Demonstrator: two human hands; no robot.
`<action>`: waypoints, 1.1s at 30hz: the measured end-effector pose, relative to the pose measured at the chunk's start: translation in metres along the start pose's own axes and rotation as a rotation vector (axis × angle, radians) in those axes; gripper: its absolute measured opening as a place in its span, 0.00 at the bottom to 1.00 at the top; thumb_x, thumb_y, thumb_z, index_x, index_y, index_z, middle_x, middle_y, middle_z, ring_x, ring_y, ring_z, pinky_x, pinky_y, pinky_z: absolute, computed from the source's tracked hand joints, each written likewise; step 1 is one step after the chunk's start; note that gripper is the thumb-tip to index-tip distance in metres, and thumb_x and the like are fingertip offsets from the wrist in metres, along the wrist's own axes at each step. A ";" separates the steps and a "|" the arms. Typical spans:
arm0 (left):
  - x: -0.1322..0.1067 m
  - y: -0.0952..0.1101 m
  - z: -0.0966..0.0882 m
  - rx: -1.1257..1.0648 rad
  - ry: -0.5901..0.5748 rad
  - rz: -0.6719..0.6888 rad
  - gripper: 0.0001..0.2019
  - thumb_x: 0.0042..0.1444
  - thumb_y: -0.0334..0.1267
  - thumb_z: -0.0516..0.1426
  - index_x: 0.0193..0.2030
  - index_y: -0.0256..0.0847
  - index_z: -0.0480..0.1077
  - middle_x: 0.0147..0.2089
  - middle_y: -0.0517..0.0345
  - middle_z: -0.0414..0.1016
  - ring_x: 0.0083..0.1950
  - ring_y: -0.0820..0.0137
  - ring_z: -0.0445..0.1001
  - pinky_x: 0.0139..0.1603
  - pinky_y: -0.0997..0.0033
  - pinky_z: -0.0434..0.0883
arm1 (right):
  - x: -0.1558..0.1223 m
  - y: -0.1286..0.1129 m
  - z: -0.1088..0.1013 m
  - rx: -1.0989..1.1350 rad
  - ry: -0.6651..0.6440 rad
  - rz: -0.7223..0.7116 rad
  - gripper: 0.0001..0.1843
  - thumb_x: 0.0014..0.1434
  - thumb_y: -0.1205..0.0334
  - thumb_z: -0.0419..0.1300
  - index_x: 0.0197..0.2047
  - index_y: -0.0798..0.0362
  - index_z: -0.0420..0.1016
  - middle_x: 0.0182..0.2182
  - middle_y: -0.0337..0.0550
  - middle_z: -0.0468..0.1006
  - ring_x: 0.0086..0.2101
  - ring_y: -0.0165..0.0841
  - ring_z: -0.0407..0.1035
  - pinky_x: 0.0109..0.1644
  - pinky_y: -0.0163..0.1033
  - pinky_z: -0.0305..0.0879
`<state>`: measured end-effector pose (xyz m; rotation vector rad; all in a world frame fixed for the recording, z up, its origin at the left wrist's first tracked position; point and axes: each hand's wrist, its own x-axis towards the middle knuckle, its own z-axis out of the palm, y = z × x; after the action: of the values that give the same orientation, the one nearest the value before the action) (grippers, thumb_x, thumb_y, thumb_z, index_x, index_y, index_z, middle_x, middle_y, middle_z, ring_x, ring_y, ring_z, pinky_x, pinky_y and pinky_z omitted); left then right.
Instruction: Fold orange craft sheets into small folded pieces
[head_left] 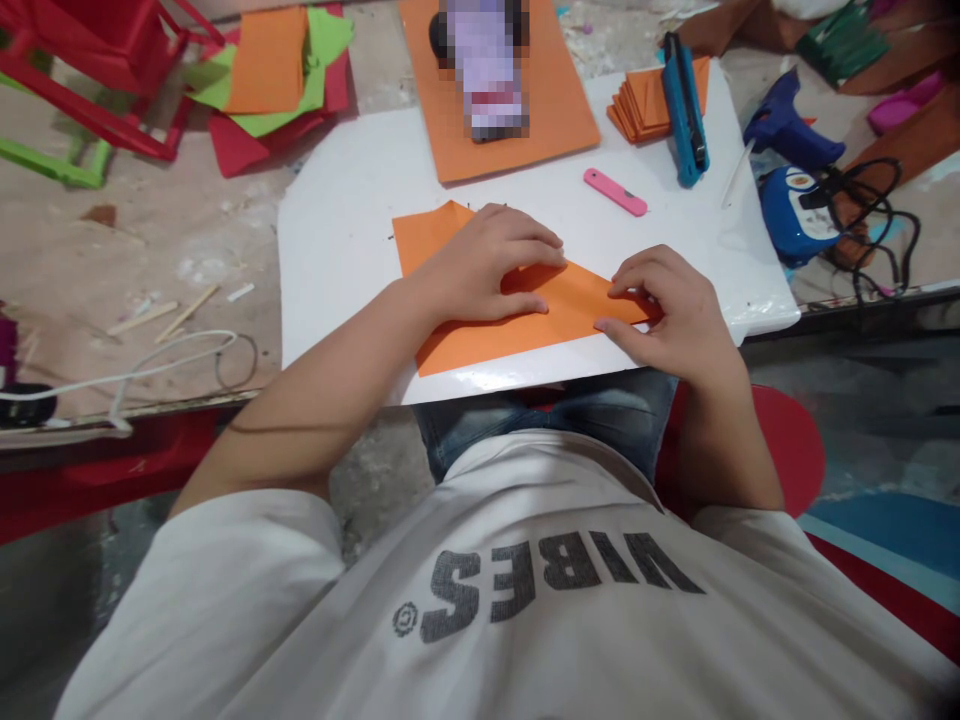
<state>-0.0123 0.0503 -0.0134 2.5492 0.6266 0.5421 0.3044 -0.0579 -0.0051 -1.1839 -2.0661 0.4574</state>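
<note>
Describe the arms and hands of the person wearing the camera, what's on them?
The left hand and right hand are bare: no gloves, rings or watch show. Forearms are uncovered. Short white sleeves of a T-shirt with grey VIBES lettering cover the upper arms.

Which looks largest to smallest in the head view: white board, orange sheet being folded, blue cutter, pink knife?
1. white board
2. orange sheet
3. blue cutter
4. pink knife
Cutter and knife lie farther off; order still clear.
</note>
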 end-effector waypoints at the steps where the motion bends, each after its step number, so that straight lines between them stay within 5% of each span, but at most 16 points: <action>1: 0.000 0.000 0.000 0.001 -0.006 0.004 0.37 0.72 0.77 0.62 0.69 0.50 0.85 0.74 0.41 0.85 0.73 0.39 0.81 0.81 0.32 0.66 | 0.000 0.000 -0.001 0.015 0.004 0.026 0.11 0.66 0.48 0.78 0.45 0.42 0.86 0.49 0.49 0.87 0.47 0.51 0.82 0.45 0.57 0.80; 6: -0.001 0.000 -0.001 -0.003 -0.023 0.015 0.32 0.74 0.74 0.62 0.67 0.53 0.85 0.75 0.43 0.84 0.72 0.41 0.81 0.78 0.33 0.67 | 0.003 0.005 -0.010 0.108 0.045 0.155 0.09 0.68 0.49 0.78 0.40 0.42 0.89 0.42 0.46 0.86 0.36 0.43 0.76 0.40 0.54 0.74; 11: 0.000 -0.001 0.000 -0.001 -0.021 0.026 0.31 0.74 0.73 0.62 0.67 0.53 0.85 0.75 0.43 0.84 0.71 0.40 0.81 0.77 0.33 0.68 | 0.009 0.007 -0.020 0.186 -0.053 0.236 0.07 0.65 0.52 0.80 0.38 0.42 0.90 0.34 0.42 0.83 0.33 0.39 0.72 0.38 0.50 0.69; 22: 0.000 0.012 0.003 0.067 -0.040 0.061 0.23 0.80 0.63 0.56 0.63 0.56 0.86 0.78 0.46 0.82 0.73 0.42 0.80 0.78 0.31 0.69 | 0.011 0.007 -0.025 0.113 -0.128 0.205 0.06 0.64 0.52 0.80 0.40 0.41 0.90 0.35 0.42 0.83 0.32 0.39 0.71 0.40 0.50 0.67; 33: 0.004 0.022 0.010 0.224 -0.099 0.015 0.36 0.83 0.66 0.48 0.85 0.50 0.71 0.89 0.39 0.67 0.84 0.35 0.69 0.85 0.19 0.56 | 0.007 0.007 -0.021 0.091 -0.083 0.201 0.06 0.65 0.52 0.80 0.40 0.41 0.90 0.36 0.41 0.84 0.33 0.39 0.73 0.40 0.51 0.70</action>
<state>0.0026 0.0312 -0.0091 2.7720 0.6658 0.3658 0.3213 -0.0484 0.0077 -1.3436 -1.9808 0.6984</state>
